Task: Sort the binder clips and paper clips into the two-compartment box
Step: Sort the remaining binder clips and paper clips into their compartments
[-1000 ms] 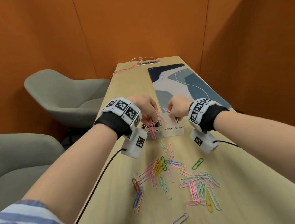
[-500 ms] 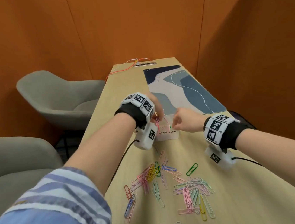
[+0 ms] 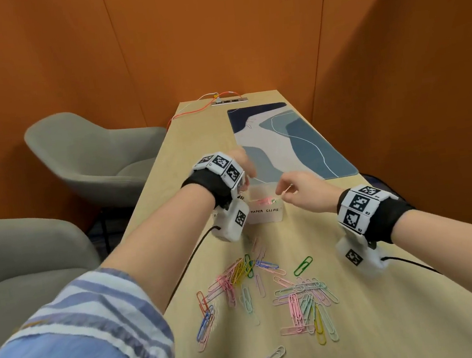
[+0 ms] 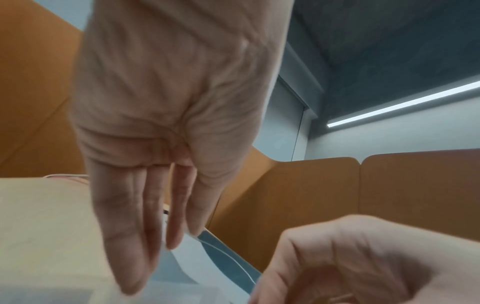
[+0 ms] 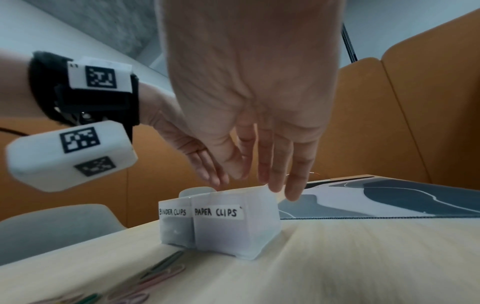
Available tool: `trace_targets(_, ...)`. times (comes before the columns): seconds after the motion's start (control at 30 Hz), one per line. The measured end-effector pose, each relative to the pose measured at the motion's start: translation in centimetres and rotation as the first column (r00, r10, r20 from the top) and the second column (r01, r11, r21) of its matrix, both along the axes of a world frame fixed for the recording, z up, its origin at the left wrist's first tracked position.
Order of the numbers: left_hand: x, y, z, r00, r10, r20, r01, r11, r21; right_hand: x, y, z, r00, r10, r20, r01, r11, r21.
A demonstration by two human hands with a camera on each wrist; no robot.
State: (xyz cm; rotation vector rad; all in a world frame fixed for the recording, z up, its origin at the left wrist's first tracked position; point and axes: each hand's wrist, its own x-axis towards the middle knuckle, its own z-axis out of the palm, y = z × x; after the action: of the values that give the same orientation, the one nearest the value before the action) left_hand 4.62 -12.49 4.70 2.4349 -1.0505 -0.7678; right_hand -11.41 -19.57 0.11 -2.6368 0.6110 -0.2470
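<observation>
Two-compartment box (image 5: 235,230): translucent white plastic, soft-cornered, standing upright on the table (image 3: 361,311) near the front edge of a desk mat (image 3: 298,142). Handwritten labels face the person: "BINDER CLIPS" left, "PAPER CLIPS" right. Long axis runs left to right across the table. Pink clips show inside the right compartment (image 3: 263,200) in the head view; the left compartment's contents cannot be made out.

Left hand (image 5: 197,156) above the box's left side, fingers straight and angled down, grip slack, holding nothing. Right hand (image 3: 304,194) just right of the box; the right wrist view shows its fingers extended over the rim, while the head view suggests curled fingers, so its grip cannot be told.

Loose paper clips (image 3: 271,289): thin bent wire in pastel coatings of pink, green, yellow, blue and lilac, scattered flat on the pale wood-grain table nearer the person, pointing every way.

Beyond: grey upholstered chairs (image 3: 88,157), orange walls.
</observation>
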Motion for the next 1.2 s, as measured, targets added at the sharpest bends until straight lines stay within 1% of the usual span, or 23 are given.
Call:
trace_targets(0.07, 0.0, 1.4, 0.8, 0.999, -0.028, -0.017, 0.027, 0.998, -0.058, -0.6, 0.6, 0.2, 1.000, 0.003, 0.018, -0.002, 0.999, -0.034)
trace_targets(0.1, 0.0, 2.5, 1.1, 0.998, -0.059, 0.001, 0.059, 0.995, -0.077, -1.0, 1.0, 0.2, 1.000, 0.017, 0.002, -0.017, 0.999, -0.046)
trace_targets(0.13, -0.4, 4.0, 1.3, 0.995, -0.101, 0.004, 0.101, 0.993, -0.065, -1.3, 1.5, 0.2, 0.998, 0.045, -0.035, -0.046, 0.998, -0.050)
trace_targets(0.2, -1.3, 6.9, 1.2, 0.982, -0.191, -0.007, 0.191, 0.981, 0.015, -1.5, 2.8, 0.0, 0.979, 0.122, -0.162, -0.131, 0.991, -0.042)
trace_targets(0.27, -2.1, 9.5, 0.5, 0.961, -0.277, -0.014, 0.276, 0.947, 0.162, -1.0, 4.4, -0.3, 0.947, 0.179, -0.267, -0.198, 0.979, -0.045)
trace_targets(0.33, -3.1, 11.8, -0.3, 0.941, -0.339, -0.014, 0.323, 0.884, 0.339, 0.0, 5.9, -0.8, 0.916, 0.218, -0.338, -0.242, 0.970, -0.032)
trace_targets(0.37, -3.7, 12.8, -0.6, 0.938, -0.347, -0.005, 0.317, 0.851, 0.420, 0.6, 6.5, -1.0, 0.900, 0.229, -0.370, -0.258, 0.966, -0.030)
trace_targets(0.43, -4.9, 14.8, -1.2, 0.932, -0.358, 0.057, 0.265, 0.780, 0.567, 1.4, 7.6, -1.5, 0.865, 0.241, -0.441, -0.290, 0.956, -0.046)
trace_targets(0.47, -5.3, 15.7, -1.6, 0.918, -0.384, 0.098, 0.240, 0.735, 0.635, 1.6, 8.1, -1.6, 0.851, 0.245, -0.465, -0.308, 0.949, -0.063)
trace_targets(0.5, -5.6, 16.4, -2.0, 0.906, -0.409, 0.109, 0.224, 0.682, 0.696, 1.6, 8.6, -1.7, 0.839, 0.250, -0.484, -0.326, 0.942, -0.078)
trace_targets(0.57, -6.0, 17.4, -3.0, 0.899, -0.434, 0.063, 0.226, 0.582, 0.781, 0.9, 9.4, -1.9, 0.827, 0.288, -0.482, -0.370, 0.925, -0.082)
trace_targets(0.6, -6.1, 17.7, -3.5, 0.897, -0.440, 0.040, 0.235, 0.552, 0.800, 0.3, 9.6, -2.0, 0.824, 0.317, -0.470, -0.395, 0.915, -0.075)
trace_targets(0.63, -6.1, 17.9, -3.8, 0.896, -0.444, 0.031, 0.243, 0.547, 0.801, -0.3, 9.8, -2.0, 0.820, 0.341, -0.460, -0.410, 0.910, -0.057)
trace_targets(0.7, -6.4, 17.8, -4.2, 0.896, -0.443, 0.024, 0.271, 0.589, 0.761, -1.9, 9.8, -1.7, 0.820, 0.369, -0.437, -0.406, 0.914, 0.009)
trace_targets(0.77, -6.8, 17.3, -4.3, 0.914, -0.406, -0.016, 0.301, 0.648, 0.699, -3.4, 9.6, -0.9, 0.848, 0.351, -0.396, -0.362, 0.931, 0.051)
trace_targets(0.8, -7.0, 16.9, -4.3, 0.923, -0.383, -0.037, 0.309, 0.679, 0.666, -4.2, 9.3, -0.5, 0.863, 0.329, -0.383, -0.338, 0.940, 0.045)
trace_targets(0.87, -7.5, 16.1, -4.3, 0.935, -0.350, -0.054, 0.312, 0.743, 0.592, -5.8, 8.6, 0.2, 0.873, 0.258, -0.414, -0.291, 0.957, -0.017)
trace_targets(0.93, -7.9, 15.3, -4.5, 0.943, -0.331, -0.041, 0.304, 0.800, 0.517, -7.5, 8.2, 0.4, 0.842, 0.159, -0.515, -0.229, 0.971, -0.075)
trace_targets(1.0, -8.2, 14.5, -4.8, 0.944, -0.329, 0.009, 0.293, 0.854, 0.429, -8.8, 8.4, 0.5, 0.781, 0.098, -0.617, -0.144, 0.989, -0.025)
trace_targets(1.07, -8.4, 14.0, -4.9, 0.939, -0.331, 0.092, 0.281, 0.894, 0.349, -9.6, 9.7, 0.3, 0.746, 0.096, -0.659, -0.093, 0.995, 0.040)
trace_targets(1.2, -8.4, 13.8, -4.6, 0.909, -0.328, 0.259, 0.272, 0.935, 0.230, -9.0, 12.3, -1.1, 0.793, 0.161, -0.588, -0.222, 0.974, -0.033)
